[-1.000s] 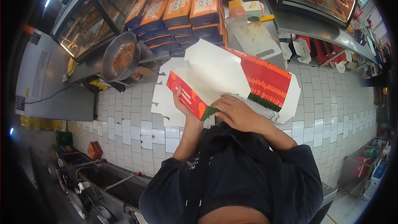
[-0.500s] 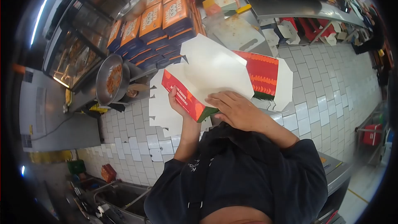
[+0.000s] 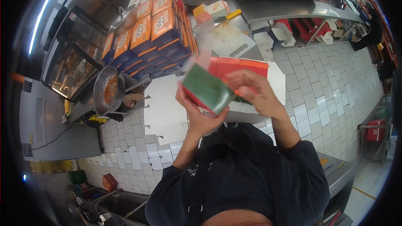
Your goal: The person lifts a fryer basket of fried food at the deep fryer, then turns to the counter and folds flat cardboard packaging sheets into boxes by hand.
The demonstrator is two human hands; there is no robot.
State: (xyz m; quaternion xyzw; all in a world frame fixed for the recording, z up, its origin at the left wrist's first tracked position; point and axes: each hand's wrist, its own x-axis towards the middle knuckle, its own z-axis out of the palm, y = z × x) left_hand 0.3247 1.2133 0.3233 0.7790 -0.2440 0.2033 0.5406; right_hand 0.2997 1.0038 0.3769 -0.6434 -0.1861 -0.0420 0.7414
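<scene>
My left hand (image 3: 200, 115) grips a folded carton (image 3: 208, 88) from below, its green side turned up and a red side along the lower left edge. To the right of it, my right hand (image 3: 257, 92) is spread, slightly blurred, with nothing visible in it. Beneath both hands lie flat cartons: a white one (image 3: 163, 106) at the left, and a red-printed one (image 3: 251, 68) with a white flap at the right.
Stacked orange and blue boxes (image 3: 142, 33) stand at the back left beside a metal bowl of food (image 3: 109, 90). Behind the cartons is a stained white cutting board (image 3: 230, 39). Glass food cabinets (image 3: 69, 65) flank the counter.
The carton has turned from its white inside facing up to its green side facing up, and looks more folded. My right hand has come off it and moved right, fingers spread.
</scene>
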